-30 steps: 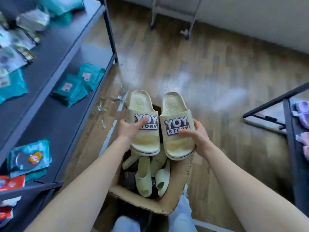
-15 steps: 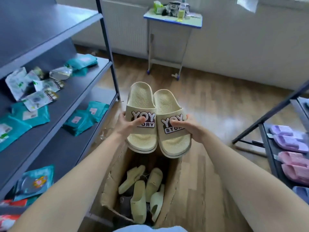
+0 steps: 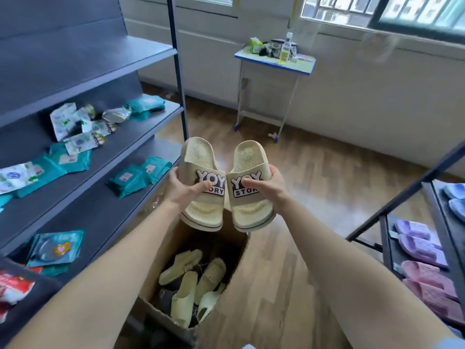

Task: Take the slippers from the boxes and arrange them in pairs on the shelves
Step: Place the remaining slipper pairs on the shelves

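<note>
Gripping: left hand point(image 3: 182, 188) on left slipper point(image 3: 205, 210), right hand point(image 3: 271, 188) on right slipper point(image 3: 249, 212) | over box point(image 3: 173, 250) | wood floor point(image 3: 327, 185)

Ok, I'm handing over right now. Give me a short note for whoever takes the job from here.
Left grip: holds one yellow slipper by its strap, thumb on the logo.
Right grip: holds the matching slipper the same way.
The pair is side by side in the air above the open cardboard box. Loose pale slippers lie inside the box.
Done: purple slippers and pink slippers sit on the right-hand rack.
Left: shelve this pair, then empty the box.
</note>
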